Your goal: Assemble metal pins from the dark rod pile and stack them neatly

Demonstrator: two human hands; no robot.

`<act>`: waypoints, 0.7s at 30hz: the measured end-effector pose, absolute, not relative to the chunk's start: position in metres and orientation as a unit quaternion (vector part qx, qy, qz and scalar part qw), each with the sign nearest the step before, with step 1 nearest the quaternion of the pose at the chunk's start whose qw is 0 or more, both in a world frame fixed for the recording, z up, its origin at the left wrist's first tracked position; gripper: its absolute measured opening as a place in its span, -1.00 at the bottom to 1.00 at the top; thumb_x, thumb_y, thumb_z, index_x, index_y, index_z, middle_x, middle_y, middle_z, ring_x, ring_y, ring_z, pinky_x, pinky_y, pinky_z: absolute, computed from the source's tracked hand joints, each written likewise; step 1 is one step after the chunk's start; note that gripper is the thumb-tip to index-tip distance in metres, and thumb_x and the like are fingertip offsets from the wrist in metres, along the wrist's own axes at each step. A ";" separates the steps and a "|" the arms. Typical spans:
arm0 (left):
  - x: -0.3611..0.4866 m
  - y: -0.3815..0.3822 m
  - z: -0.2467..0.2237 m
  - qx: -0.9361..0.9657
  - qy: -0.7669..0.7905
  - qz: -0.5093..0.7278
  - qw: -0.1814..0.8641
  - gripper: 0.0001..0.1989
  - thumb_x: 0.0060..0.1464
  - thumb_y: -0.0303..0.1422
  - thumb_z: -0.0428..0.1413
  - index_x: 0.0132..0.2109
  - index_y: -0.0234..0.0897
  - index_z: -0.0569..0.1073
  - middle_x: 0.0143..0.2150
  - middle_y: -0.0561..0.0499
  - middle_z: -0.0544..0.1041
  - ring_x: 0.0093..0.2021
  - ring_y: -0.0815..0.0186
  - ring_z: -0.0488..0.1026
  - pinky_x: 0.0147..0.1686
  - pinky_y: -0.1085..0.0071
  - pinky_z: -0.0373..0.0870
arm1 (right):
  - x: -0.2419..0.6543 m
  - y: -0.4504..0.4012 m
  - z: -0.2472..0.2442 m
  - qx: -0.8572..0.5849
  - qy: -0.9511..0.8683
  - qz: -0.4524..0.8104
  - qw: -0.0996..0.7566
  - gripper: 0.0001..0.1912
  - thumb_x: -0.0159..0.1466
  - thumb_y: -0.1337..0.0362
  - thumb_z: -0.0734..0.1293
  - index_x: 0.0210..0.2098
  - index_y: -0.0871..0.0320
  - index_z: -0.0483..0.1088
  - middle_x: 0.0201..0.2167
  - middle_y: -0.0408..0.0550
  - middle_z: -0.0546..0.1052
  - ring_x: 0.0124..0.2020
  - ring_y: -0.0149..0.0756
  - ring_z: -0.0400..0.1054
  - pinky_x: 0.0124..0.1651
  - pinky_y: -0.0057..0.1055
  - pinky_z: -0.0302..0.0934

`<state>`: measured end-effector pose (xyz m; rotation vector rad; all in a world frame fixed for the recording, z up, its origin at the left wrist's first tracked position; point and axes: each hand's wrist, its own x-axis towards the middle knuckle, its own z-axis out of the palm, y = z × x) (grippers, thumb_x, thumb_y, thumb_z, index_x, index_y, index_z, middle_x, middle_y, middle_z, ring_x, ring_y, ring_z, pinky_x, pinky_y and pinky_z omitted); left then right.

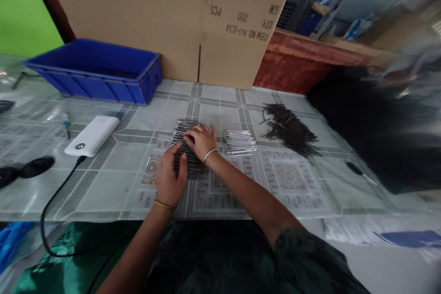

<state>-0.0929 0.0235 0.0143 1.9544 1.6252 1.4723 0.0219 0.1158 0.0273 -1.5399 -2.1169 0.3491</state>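
Note:
A flat row of thin dark metal pins (184,129) lies on the patterned table cover (113,179) in front of me. My left hand (169,175) rests on the near left part of that row, fingers pressed down on the pins. My right hand (202,140) lies flat on the upper right part of the same row. Just right of it sits a smaller bundle of shiny silver pins (239,142). Farther right, a loose heap of dark pins (288,128) is spread on the table.
A blue plastic bin (98,71) stands at the back left, in front of a large cardboard box (165,14). A white power bank (92,135) with a black cable (51,206) lies left. A big dark mass (375,124) fills the right side.

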 end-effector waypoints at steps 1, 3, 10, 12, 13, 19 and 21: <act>-0.092 0.021 0.015 0.678 0.546 0.482 0.096 -0.68 0.29 -0.30 -0.03 0.13 -0.29 0.35 0.07 -0.16 0.48 0.10 0.18 0.41 0.13 0.13 0.36 | 0.022 0.116 0.027 -0.563 -0.781 0.128 0.240 -0.82 0.36 0.10 0.29 -0.16 -0.04 0.51 -0.07 -0.16 0.53 0.06 -0.15 0.32 0.36 0.10 -0.38; -0.087 0.018 0.017 0.711 0.534 0.447 0.095 -0.70 0.28 -0.32 -0.03 0.10 -0.27 0.37 0.05 -0.14 0.50 0.09 0.17 0.41 0.13 0.13 0.35 | 0.034 0.112 0.030 -0.550 -0.789 0.125 0.244 -0.79 0.37 0.09 0.27 -0.10 -0.05 0.49 -0.04 -0.15 0.52 0.06 -0.17 0.33 0.36 0.10 -0.37; -0.040 0.016 0.011 0.821 0.498 0.245 0.135 -0.72 0.25 -0.35 -0.02 0.05 -0.20 0.45 0.10 -0.12 0.48 0.07 0.08 0.41 0.04 0.07 0.37 | 0.204 0.088 0.025 -0.641 -0.732 0.013 0.229 -0.70 0.35 0.22 0.19 -0.04 0.10 0.49 -0.05 0.05 0.52 0.01 -0.13 0.36 0.18 -0.12 0.09; -0.019 0.020 0.010 0.834 0.499 0.205 0.121 -0.70 0.24 -0.39 -0.03 0.07 -0.21 0.44 0.15 -0.15 0.44 0.11 0.04 0.38 0.04 0.04 0.35 | 0.260 0.082 0.013 -0.706 -0.677 -0.039 0.202 -0.66 0.32 0.26 0.19 0.00 0.15 0.48 -0.01 0.12 0.49 0.05 -0.07 0.33 0.14 -0.11 0.15; -0.008 0.023 0.010 0.840 0.497 0.186 0.111 -0.69 0.24 -0.41 -0.03 0.08 -0.23 0.43 0.18 -0.17 0.42 0.12 0.02 0.37 0.05 0.03 0.34 | 0.283 0.079 0.007 -0.726 -0.659 -0.058 0.186 -0.62 0.31 0.28 0.18 0.04 0.18 0.46 0.01 0.15 0.48 0.07 -0.05 0.31 0.14 -0.09 0.16; 0.040 0.040 0.015 0.858 0.505 0.062 0.064 -0.68 0.25 -0.51 -0.13 0.02 -0.41 0.45 0.04 -0.27 0.46 0.02 0.01 0.41 -0.05 0.11 0.33 | 0.331 0.089 -0.026 -0.697 -0.710 -0.057 0.076 -0.41 0.24 0.45 0.13 0.26 0.18 0.27 0.24 0.09 0.34 0.17 -0.09 0.23 0.18 -0.12 0.15; 0.046 0.044 0.016 0.859 0.508 0.043 0.049 -0.69 0.26 -0.52 -0.14 -0.02 -0.42 0.46 0.00 -0.27 0.47 -0.01 0.03 0.43 -0.07 0.13 0.33 | 0.329 0.096 -0.028 -0.685 -0.726 -0.049 0.048 -0.41 0.23 0.47 0.14 0.24 0.10 0.30 0.24 0.06 0.35 0.13 -0.08 0.25 0.12 -0.13 0.20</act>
